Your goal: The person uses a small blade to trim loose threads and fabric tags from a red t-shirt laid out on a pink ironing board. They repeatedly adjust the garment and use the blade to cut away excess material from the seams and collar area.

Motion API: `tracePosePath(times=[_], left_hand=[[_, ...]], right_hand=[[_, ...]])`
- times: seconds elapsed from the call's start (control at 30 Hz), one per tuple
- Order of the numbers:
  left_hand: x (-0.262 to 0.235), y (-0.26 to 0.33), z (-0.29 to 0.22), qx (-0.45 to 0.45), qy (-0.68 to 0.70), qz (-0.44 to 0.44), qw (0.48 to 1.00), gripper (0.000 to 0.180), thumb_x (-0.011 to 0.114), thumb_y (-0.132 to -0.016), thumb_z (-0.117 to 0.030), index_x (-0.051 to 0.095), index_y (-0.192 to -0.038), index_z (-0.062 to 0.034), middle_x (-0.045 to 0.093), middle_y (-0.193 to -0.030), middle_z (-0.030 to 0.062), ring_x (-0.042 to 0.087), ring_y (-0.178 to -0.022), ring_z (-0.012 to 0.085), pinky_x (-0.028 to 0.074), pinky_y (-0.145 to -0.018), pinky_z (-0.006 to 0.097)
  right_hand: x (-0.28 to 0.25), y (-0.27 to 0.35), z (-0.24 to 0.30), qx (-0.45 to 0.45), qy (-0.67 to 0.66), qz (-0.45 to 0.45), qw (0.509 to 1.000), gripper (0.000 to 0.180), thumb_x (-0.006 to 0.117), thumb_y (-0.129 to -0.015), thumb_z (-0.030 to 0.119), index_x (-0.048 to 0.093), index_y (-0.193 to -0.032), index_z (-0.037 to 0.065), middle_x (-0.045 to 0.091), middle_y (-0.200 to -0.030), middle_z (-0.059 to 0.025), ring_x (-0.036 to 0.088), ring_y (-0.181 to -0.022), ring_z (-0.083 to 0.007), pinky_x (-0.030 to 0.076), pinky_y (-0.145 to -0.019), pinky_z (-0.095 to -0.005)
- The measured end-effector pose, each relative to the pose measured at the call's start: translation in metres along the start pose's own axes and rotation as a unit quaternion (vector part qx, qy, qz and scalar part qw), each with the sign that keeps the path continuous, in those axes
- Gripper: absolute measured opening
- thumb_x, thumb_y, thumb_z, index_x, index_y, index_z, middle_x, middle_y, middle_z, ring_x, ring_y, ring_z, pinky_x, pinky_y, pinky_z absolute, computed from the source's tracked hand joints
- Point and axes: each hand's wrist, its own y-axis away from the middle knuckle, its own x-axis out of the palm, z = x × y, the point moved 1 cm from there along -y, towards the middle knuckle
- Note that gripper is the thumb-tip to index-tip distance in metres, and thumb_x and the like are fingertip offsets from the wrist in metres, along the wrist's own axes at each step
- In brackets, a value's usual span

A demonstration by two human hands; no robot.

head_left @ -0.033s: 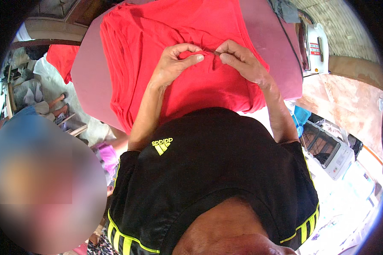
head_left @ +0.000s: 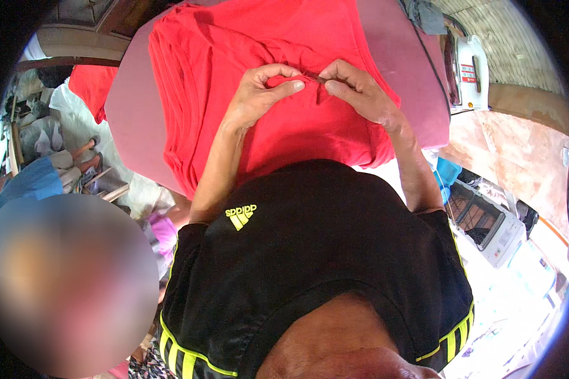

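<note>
One padded board (head_left: pixel 398 57), mauve, rounded edge, is carrying one red shirt (head_left: pixel 234 57), soft knit, lying flat with folds along its left side. One white iron (head_left: pixel 464 66), hard plastic, is sitting at the board's right end. Two hands working mid-shirt: left hand (head_left: pixel 259 95) and right hand (head_left: pixel 357 91) are each pinching a small raised ridge of shirt fabric, fingertips nearly meeting, the pinched bit lying between them.

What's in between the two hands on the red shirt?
In the head view, a pinched fold of the red shirt runs between the left hand and right hand.
</note>
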Motion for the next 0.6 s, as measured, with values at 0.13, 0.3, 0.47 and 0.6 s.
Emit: tracePosePath(times=[0.13, 0.3, 0.47, 0.6], left_hand=[[0.003, 0.002, -0.004, 0.003, -0.007, 0.011, 1.000, 0.012, 0.074, -0.087, -0.004, 0.073, -0.098, -0.0008, 0.070, -0.094, 0.0004, 0.062, -0.089, 0.0081, 0.050, -0.084, 0.024], [0.000, -0.004, 0.011, 0.020, -0.034, 0.069, 0.997, 0.025, 0.069, -0.092, -0.010, 0.065, -0.115, 0.0002, 0.068, -0.102, 0.0116, 0.063, -0.096, 0.0177, 0.050, -0.083, 0.033], [0.002, -0.001, 0.003, -0.014, 0.001, 0.037, 0.999, 0.024, 0.073, -0.087, -0.005, 0.066, -0.110, -0.0015, 0.066, -0.105, 0.0066, 0.060, -0.098, 0.0127, 0.049, -0.086, 0.028], [0.006, -0.001, -0.001, 0.021, -0.018, 0.028, 0.999, 0.012, 0.073, -0.085, -0.003, 0.073, -0.097, -0.0009, 0.071, -0.093, 0.0020, 0.063, -0.090, 0.0095, 0.050, -0.086, 0.025]], right_hand=[[0.003, -0.005, 0.005, -0.005, -0.003, 0.024, 1.000, 0.015, 0.055, -0.099, 0.012, 0.056, -0.110, 0.002, 0.054, -0.095, 0.0015, 0.049, -0.089, -0.0064, 0.041, -0.081, -0.0246], [0.008, -0.008, 0.005, -0.023, -0.012, 0.014, 1.000, 0.013, 0.055, -0.099, 0.010, 0.056, -0.109, 0.002, 0.055, -0.096, 0.0014, 0.049, -0.089, -0.0061, 0.043, -0.081, -0.0245], [0.007, -0.009, -0.004, -0.046, 0.005, 0.011, 0.999, 0.012, 0.054, -0.099, 0.007, 0.057, -0.109, 0.001, 0.055, -0.095, 0.0011, 0.050, -0.089, -0.0059, 0.043, -0.081, -0.0239], [0.006, -0.007, -0.009, -0.026, -0.008, -0.003, 1.000, 0.011, 0.055, -0.099, 0.008, 0.057, -0.108, 0.002, 0.054, -0.094, 0.0014, 0.050, -0.089, -0.0052, 0.043, -0.081, -0.0228]])
